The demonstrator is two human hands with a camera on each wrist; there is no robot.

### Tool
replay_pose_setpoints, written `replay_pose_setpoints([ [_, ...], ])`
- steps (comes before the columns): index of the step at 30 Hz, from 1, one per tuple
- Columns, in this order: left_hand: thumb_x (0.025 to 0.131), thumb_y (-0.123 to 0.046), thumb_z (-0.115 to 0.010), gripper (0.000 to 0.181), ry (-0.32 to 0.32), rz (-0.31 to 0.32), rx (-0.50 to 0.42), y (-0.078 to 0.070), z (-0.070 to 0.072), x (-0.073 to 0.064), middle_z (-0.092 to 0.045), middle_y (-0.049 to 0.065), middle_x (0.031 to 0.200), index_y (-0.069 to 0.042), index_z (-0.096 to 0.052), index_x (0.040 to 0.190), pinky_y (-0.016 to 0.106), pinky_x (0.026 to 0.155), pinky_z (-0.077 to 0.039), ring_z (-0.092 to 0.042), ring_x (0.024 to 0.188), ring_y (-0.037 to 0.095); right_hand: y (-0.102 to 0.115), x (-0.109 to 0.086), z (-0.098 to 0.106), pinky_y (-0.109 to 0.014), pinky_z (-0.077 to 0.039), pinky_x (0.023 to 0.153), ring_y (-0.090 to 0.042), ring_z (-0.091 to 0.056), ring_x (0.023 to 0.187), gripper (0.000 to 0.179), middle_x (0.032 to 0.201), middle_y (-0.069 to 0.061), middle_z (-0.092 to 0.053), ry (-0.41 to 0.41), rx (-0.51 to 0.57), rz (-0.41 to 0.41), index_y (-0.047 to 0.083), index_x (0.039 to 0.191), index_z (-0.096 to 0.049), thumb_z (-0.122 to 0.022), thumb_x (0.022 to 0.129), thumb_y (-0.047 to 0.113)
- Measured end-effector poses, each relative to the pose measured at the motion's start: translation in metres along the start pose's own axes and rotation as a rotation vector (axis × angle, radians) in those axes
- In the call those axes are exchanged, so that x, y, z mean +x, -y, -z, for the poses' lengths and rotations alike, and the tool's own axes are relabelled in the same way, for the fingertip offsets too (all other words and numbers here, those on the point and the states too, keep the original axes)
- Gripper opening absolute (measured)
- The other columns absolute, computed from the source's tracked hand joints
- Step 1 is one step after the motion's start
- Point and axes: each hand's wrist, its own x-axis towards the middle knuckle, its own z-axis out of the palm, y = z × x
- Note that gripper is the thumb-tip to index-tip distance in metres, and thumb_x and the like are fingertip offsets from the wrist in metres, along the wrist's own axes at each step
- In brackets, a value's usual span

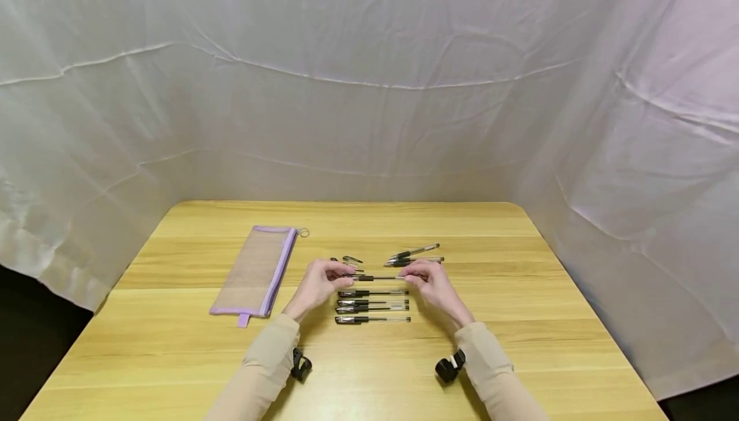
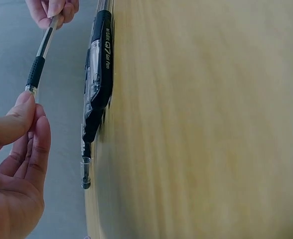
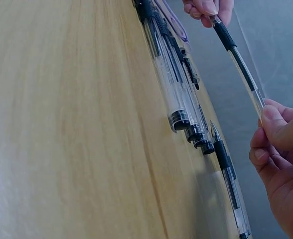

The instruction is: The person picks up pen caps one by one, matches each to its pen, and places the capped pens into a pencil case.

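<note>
L hand (image 1: 321, 284), R hand (image 1: 432, 283) pinch pen (image 1: 369, 278), capped pens (image 1: 360, 309) nr, pouch (image 1: 254, 270) L

1. Head view: is looking forward and down from above the near side of the bench (image 1: 369, 382); is standing farthest off, taking in the pale cloth (image 1: 369, 119) behind.
2. Left wrist view: is looking past the left hand (image 2: 17, 186) at close range, low over the bench; is lying sideways, the bench filling the right side.
3. Right wrist view: is looking past the right hand (image 3: 286, 174), equally close and low; is lying sideways, the bench filling the left.
4. Shared, both wrists: are showing the held pen (image 2: 35, 72) from opposite ends.
5. Shared, head and right wrist: are including the lilac pouch (image 1: 248, 270).
</note>
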Motion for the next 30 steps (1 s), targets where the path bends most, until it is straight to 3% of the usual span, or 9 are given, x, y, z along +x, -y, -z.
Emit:
replay_pose_setpoints([
  [7,0.086,-0.001,-0.075,0.025,0.004,-0.039,0.027,-0.0015,-0.0007,0.0012,-0.075,0.02,0.107,0.003,-0.074,0.111,0.02,0.069,-0.056,-0.067,0.078,0.01,-0.0024,-0.0028,-0.0006,-0.016,-0.054,0.085,-0.021,-0.066,0.098,0.018,0.104,-0.014,-0.073,-0.008,0.017,-0.013,0.002,0.104,-0.076,-0.066,0.09,-0.003],
  [14,0.087,-0.005,-0.075,0.022,0.014,-0.003,0.102,0.0,0.0024,0.0036,-0.076,0.016,0.104,-0.001,-0.075,0.109,0.019,0.069,-0.053,-0.064,0.078,0.01,-0.0027,-0.0035,-0.0022,-0.02,-0.054,0.091,-0.024,-0.067,0.102,0.019,0.107,-0.013,-0.073,0.009,0.009,0.001,0.004,0.108,-0.075,-0.066,0.092,0.0],
  [22,0.089,-0.01,-0.074,0.019,0.03,0.008,0.207,0.0036,0.0039,0.0065,-0.076,0.011,0.1,-0.004,-0.076,0.107,0.021,0.071,-0.051,-0.062,0.079,0.01,-0.0047,-0.0003,-0.0022,-0.022,-0.058,0.086,-0.028,-0.071,0.098,0.019,0.109,-0.016,-0.073,0.01,0.012,-0.034,-0.001,0.108,-0.075,-0.069,0.089,-0.003],
  [30,0.087,-0.008,-0.076,0.013,0.006,0.041,0.277,0.0062,-0.0008,0.0074,-0.075,0.008,0.091,-0.005,-0.078,0.1,0.021,0.065,-0.047,-0.059,0.073,0.011,-0.008,0.004,-0.0055,-0.022,-0.056,0.077,-0.02,-0.069,0.087,0.015,0.097,-0.009,-0.075,0.022,-0.173,0.038,0.005,0.1,-0.078,-0.074,0.086,0.0],
])
